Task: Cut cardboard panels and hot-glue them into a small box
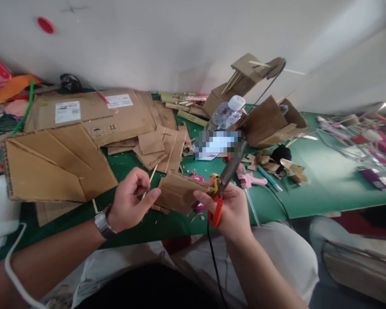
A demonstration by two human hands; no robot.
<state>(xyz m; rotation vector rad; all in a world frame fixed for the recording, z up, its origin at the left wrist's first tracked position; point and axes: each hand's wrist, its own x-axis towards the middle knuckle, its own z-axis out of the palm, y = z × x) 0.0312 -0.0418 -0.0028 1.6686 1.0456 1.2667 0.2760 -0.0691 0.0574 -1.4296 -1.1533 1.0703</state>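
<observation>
My right hand (233,210) grips a small brown cardboard piece (180,192), its thumb pressed on the near face. Scissors (234,165) with an orange handle loop are in that same hand, dark blades pointing up and away. My left hand (128,199), with a metal watch at the wrist, is at the cardboard piece's left edge. Its thumb reaches to that edge, apart from the curled index finger, and the other fingers are partly hidden. Beyond the piece, a pink item (199,178) is partly covered. A thin wooden stick (154,172) shows beside my left hand.
On the green table (312,171) lie a large cardboard shape (51,167), flattened boxes (93,109) and cardboard scraps (162,148). Further back are a plastic bottle (227,111), a lit phone (215,143) and a cardboard model (263,118). A pink glue gun (252,179) lies to the right.
</observation>
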